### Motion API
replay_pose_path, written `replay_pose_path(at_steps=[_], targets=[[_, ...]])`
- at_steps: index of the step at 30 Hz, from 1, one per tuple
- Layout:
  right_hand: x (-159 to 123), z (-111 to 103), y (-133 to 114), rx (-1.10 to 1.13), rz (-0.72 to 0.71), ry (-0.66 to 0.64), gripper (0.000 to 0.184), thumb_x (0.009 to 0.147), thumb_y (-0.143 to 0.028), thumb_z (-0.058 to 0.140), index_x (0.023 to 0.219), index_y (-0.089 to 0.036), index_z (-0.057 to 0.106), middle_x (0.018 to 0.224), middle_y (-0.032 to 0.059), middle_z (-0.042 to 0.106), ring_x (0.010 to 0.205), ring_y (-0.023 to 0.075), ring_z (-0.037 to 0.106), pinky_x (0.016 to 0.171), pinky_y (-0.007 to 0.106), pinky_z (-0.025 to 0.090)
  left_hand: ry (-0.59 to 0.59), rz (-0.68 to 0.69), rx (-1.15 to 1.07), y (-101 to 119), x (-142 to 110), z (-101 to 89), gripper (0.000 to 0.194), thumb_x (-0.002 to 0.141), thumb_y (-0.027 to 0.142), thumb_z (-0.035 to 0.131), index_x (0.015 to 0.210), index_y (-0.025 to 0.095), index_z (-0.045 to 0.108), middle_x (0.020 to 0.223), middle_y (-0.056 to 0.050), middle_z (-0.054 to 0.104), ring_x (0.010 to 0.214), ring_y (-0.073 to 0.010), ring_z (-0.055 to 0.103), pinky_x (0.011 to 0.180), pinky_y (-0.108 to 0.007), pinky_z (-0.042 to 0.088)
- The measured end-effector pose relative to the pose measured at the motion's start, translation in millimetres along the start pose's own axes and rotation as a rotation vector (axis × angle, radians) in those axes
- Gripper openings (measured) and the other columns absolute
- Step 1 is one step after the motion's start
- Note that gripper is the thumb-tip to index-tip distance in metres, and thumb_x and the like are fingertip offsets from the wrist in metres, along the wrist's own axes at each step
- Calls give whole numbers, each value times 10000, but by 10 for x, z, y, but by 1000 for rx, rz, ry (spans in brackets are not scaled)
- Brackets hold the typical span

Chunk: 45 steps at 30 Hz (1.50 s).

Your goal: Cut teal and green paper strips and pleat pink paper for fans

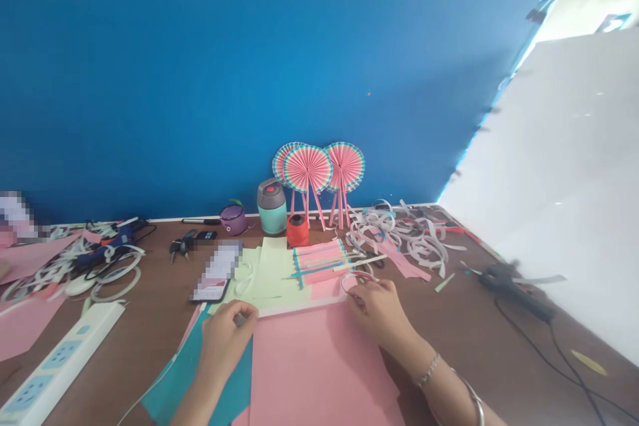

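My left hand rests on the top left edge of a pink paper sheet, fingers curled in a pinch on a small grey object I cannot make out. My right hand lies at the sheet's top right corner, fingers bent and pressing on its edge beside a loop of tape strip. A teal sheet lies under the pink one. Just beyond the hands lie pale green sheets and folded pink-and-teal paper with sticks.
Three finished paper fans lean on the blue partition. A teal flask, red tape roll, purple pot, phone, keys, power strip, curled paper strips and a glue gun with cable lie around.
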State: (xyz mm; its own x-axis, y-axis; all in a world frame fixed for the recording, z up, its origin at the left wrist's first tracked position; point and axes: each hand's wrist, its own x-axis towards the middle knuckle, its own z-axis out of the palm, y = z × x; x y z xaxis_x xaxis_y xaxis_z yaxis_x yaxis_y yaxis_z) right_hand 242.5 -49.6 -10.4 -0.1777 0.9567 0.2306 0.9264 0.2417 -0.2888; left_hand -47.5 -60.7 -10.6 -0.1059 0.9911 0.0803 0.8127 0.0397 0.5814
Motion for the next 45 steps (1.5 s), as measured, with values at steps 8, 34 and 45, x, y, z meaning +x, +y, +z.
replay_pose_path(at_steps=[8, 34, 45], targets=[[3, 63, 33, 16, -43, -21, 250, 805, -162, 425, 628, -188, 600, 600, 39, 641, 973, 231, 600, 821, 320, 308, -7, -28, 53, 21, -32, -7, 147, 702, 283, 485, 626, 254, 608, 759, 16, 689, 780, -191, 602, 733, -308, 382], [-12, 42, 51, 3, -89, 57, 251, 792, -81, 392, 596, -176, 516, 615, 19, 608, 775, 171, 595, 757, 287, 298, 40, 59, -58, -22, 3, 6, 172, 721, 351, 481, 634, 258, 597, 723, 5, 670, 724, -194, 601, 665, -277, 421], [38, 9, 29, 277, 86, 242, 276, 753, -151, 382, 480, -169, 412, 465, -47, 398, 481, 92, 371, 595, 238, 278, 130, 65, -226, -28, 31, 138, 218, 743, 435, 483, 655, 263, 584, 725, -8, 630, 705, -199, 569, 626, -283, 425]])
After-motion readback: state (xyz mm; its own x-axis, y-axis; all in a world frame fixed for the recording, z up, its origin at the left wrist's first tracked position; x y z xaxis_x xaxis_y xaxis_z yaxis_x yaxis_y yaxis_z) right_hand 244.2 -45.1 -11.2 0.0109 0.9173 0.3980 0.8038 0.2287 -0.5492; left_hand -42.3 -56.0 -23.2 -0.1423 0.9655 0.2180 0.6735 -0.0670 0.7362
